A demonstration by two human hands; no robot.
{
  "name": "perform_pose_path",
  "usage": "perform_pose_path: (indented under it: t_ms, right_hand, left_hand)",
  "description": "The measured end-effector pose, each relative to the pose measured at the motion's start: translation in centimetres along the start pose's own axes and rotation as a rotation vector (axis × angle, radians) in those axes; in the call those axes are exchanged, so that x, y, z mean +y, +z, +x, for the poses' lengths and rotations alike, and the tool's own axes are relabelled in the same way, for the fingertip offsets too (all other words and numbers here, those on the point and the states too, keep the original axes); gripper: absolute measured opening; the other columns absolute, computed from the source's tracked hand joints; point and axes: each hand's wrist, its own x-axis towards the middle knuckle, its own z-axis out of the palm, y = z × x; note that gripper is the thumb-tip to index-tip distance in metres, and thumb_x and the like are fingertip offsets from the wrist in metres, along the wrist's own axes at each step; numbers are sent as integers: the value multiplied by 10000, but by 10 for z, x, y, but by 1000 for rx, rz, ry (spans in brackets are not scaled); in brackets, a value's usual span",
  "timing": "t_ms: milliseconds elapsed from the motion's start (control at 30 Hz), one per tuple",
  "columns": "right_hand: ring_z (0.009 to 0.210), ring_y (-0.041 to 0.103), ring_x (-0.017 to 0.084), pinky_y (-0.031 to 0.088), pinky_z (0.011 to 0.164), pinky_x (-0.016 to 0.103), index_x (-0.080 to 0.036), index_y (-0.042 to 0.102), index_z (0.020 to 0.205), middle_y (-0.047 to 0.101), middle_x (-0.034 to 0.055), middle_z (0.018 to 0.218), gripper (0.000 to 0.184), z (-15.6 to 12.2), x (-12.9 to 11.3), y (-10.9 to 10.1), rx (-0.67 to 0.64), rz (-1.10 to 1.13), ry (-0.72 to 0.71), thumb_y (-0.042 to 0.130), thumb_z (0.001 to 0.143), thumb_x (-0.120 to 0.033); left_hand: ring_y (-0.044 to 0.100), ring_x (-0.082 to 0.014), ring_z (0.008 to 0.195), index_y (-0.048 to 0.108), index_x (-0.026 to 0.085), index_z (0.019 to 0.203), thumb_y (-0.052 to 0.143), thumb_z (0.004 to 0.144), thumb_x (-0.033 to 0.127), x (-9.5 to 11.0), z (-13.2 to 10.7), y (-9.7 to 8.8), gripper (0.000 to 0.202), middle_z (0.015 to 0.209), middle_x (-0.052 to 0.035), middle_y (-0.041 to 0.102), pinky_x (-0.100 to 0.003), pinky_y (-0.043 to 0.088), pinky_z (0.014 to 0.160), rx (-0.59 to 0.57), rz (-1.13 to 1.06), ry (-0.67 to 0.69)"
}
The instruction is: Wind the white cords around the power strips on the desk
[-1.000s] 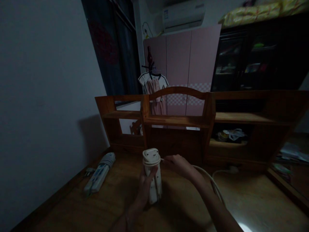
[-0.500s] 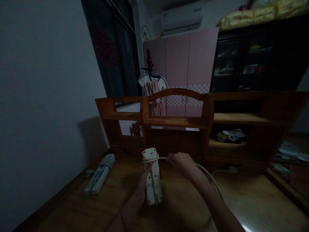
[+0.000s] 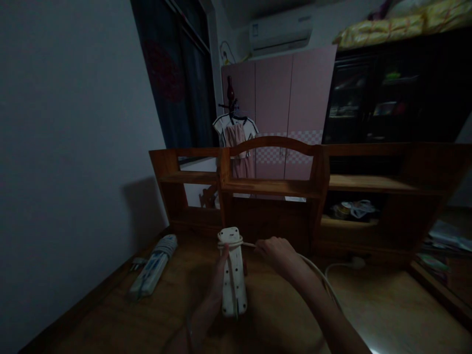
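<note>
My left hand (image 3: 211, 301) grips a white power strip (image 3: 233, 275) from its left side, holding it upright above the wooden desk (image 3: 280, 319). The strip's white cord (image 3: 317, 271) is wrapped around its top end. My right hand (image 3: 277, 254) pinches that cord just to the right of the strip's top. From there the cord trails back along my right forearm and off to the right across the desk.
A second white power strip (image 3: 152, 265) with its cord wound round it lies on the desk at the left, near the wall. A wooden shelf unit (image 3: 273, 186) stands along the desk's back edge. Behind are a pink wardrobe and dark cabinets.
The power strip has turned so its socket face points toward me, and the cord now sits looped around its top. My right hand has stayed at the cord beside it.
</note>
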Motion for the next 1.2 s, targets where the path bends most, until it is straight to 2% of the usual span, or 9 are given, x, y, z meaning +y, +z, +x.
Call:
perform_pose_path:
  t_ms: [100, 267, 467, 667, 900, 967, 1200]
  right_hand:
    - [815, 682, 254, 459, 650, 289, -196, 695, 932, 707, 96, 851, 285, -2, -3, -3, -4, -5, 0, 431, 965, -299]
    - [835, 678, 258, 469, 676, 306, -187, 705, 922, 705, 106, 868, 265, -4, -5, -4, -28, 2, 22, 461, 953, -286]
    - [818, 677, 259, 468, 664, 302, -168, 710, 906, 700, 118, 846, 252, -4, -11, 0, -28, -40, 8, 477, 945, -253]
    - [780, 674, 273, 472, 637, 318, -157, 703, 836, 695, 112, 806, 246, -7, -13, -1, 31, -53, -2, 490, 929, -237]
    - [796, 672, 257, 469, 651, 310, -181, 695, 858, 696, 89, 839, 225, -12, -7, 0, 11, -22, 44, 476, 888, -135]
    - [802, 673, 262, 467, 652, 314, -189, 701, 874, 698, 90, 843, 229, -12, -2, -1, 15, -6, 60, 474, 897, -166]
    - [810, 676, 266, 449, 648, 300, -192, 713, 871, 703, 104, 846, 236, -11, 7, -4, -1, 11, 98, 488, 911, -252]
  left_hand:
    - [548, -136, 461, 601, 116, 715, 454, 750, 754, 7, -4, 2, 656, 570, -52, 597, -227, 412, 436, -44, 59, 69]
    - [581, -145, 510, 606, 151, 889, 522, 739, 712, 13, -11, 6, 587, 636, -28, 622, -229, 439, 475, 49, 138, 201]
    - [570, -154, 483, 598, 126, 713, 443, 729, 779, 6, -3, 1, 671, 581, -62, 610, -247, 445, 475, -4, 153, 105]
    - [579, -165, 483, 615, 112, 726, 432, 735, 781, 5, -5, 2, 694, 590, -79, 615, -245, 429, 441, -40, 140, 87]
    - [591, -174, 479, 615, 107, 818, 537, 707, 734, 3, -10, 6, 641, 592, -64, 627, -261, 456, 454, 59, 194, 145]
    - [594, -174, 492, 614, 109, 828, 541, 719, 719, 3, -12, 8, 624, 604, -66, 630, -261, 459, 454, 31, 176, 131]
    - [629, -179, 606, 633, 99, 895, 554, 791, 625, 0, -17, 6, 542, 758, -97, 672, -278, 505, 551, -114, 13, -48]
